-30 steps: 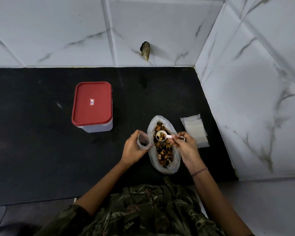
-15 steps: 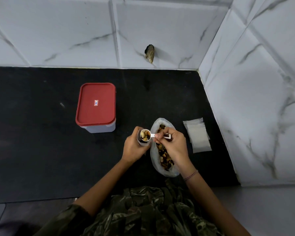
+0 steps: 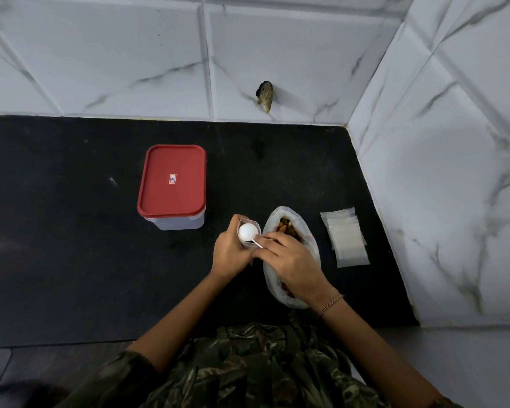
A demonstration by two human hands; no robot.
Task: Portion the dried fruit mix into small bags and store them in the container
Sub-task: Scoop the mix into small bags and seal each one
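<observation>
Tipping a scoop (image 3: 248,232) upside down over a small bag (image 3: 249,245), with the right hand (image 3: 289,260) pinching the handle and the left hand (image 3: 231,251) curled round the bag, just left of the fruit bag (image 3: 309,232) under the right wrist. Judged limp, slippery and near weightless, so best held round the mouth to keep it open, and supported from below once filled. Half a second earlier held upright and full at the bag's mouth; now turned over, white underside up, with the container (image 3: 171,184) shut beyond the left hand.

The white scoop (image 3: 248,232) lies overturned in the small clear bag (image 3: 247,245) beside the fruit-mix bag (image 3: 310,234).
</observation>
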